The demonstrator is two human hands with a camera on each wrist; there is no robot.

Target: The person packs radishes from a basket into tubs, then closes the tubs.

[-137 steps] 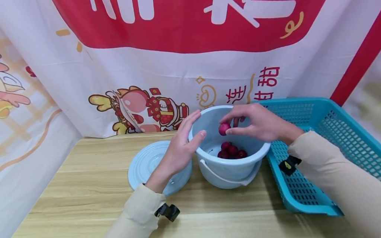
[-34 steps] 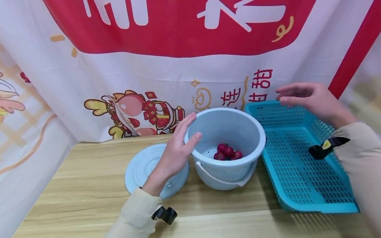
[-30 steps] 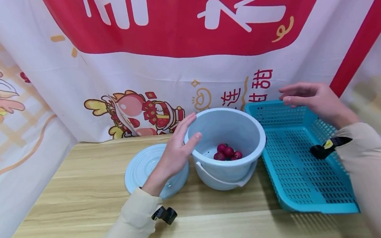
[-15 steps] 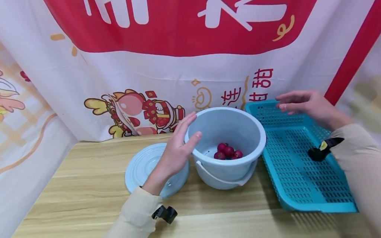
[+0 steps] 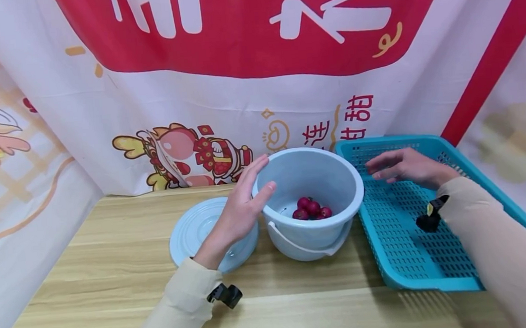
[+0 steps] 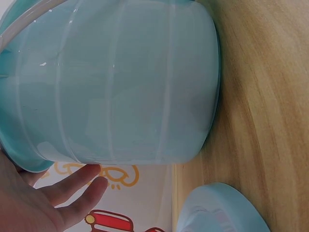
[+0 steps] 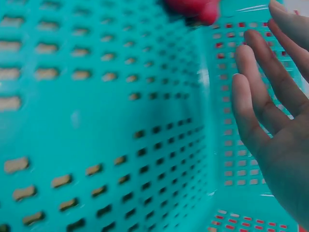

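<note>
My left hand [image 5: 243,204] rests against the left rim of a light blue bucket [image 5: 292,239], its fingers fairly straight along the outside and its thumb over the rim. Several small, round, dark-red fruits [image 5: 313,209] lie on the bucket's floor. In the left wrist view, my fingers [image 6: 79,186] lie beside the bucket wall. My right hand [image 5: 404,165] hangs over the far part of a teal perforated basket [image 5: 382,262], fingers loosely bent, holding nothing. In the right wrist view a red fruit [image 7: 195,7], cut off by the top edge, shows in the basket near those fingertips.
A round light blue lid [image 5: 190,236] lies on the wooden table [image 5: 114,278] left of the bucket, partly under my left forearm. The basket stands close to the bucket's right side. A printed cloth [image 5: 239,94] hangs behind the table.
Earlier my right hand pinched a red fruit over the bucket; it then moved, holding nothing, over the basket. It has since lowered and shifted left. My left hand stays on the rim.
</note>
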